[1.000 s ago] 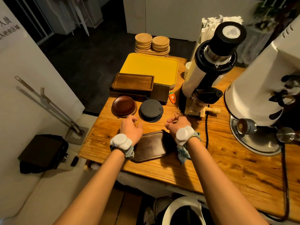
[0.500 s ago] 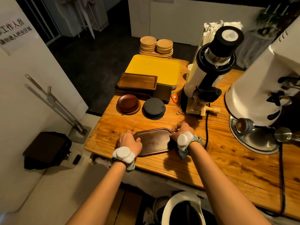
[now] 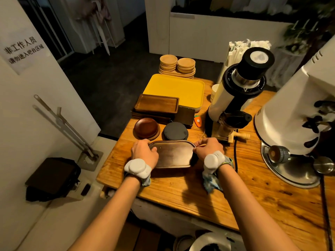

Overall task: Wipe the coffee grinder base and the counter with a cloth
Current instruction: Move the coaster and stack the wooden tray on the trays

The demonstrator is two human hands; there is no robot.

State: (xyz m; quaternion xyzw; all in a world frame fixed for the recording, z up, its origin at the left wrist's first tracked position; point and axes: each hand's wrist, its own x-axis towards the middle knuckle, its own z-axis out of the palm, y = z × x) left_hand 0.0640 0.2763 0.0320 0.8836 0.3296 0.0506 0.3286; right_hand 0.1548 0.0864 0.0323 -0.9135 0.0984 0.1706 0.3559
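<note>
Tray (image 3: 172, 154) now lifted (both hands)

A dark oval wooden tray (image 3: 172, 156) lies near the front edge. Behind it sit a round brown wooden saucer (image 3: 146, 128) and, just beside it to the right, a stack of black round coasters (image 3: 175, 131). Farther back, rectangular dark wooden trays (image 3: 156, 103) are stacked, overlapping a pile of yellow trays (image 3: 176, 88). Two stacks of light wooden dishes (image 3: 177, 65) stand at the far edge. A small orange carrot-shaped item (image 3: 198, 120) lies right of the trays. On the left wall hangs a paper sign (image 3: 22, 49)
</note>
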